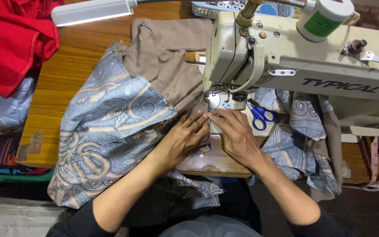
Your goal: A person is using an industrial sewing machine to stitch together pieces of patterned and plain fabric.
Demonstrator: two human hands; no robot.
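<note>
My left hand [185, 138] lies flat on blue-grey patterned fabric [106, 127] with a tan lining [163, 66], fingers pointing toward the presser foot [224, 103] of a cream sewing machine [294, 57]. My right hand [235, 131] presses the fabric edge just in front of the needle area, fingertips meeting those of the left hand. Both hands pinch and hold the cloth down on the machine bed. More of the same patterned fabric [303, 145] hangs to the right under the machine arm.
Blue-handled scissors [260, 116] lie right of the needle. A lamp bar [93, 11] hangs over the wooden table [71, 66]. Red cloth [12, 39] is piled at far left, a thread cone [325, 17] stands on the machine, and a measuring tape [375, 158] dangles at right.
</note>
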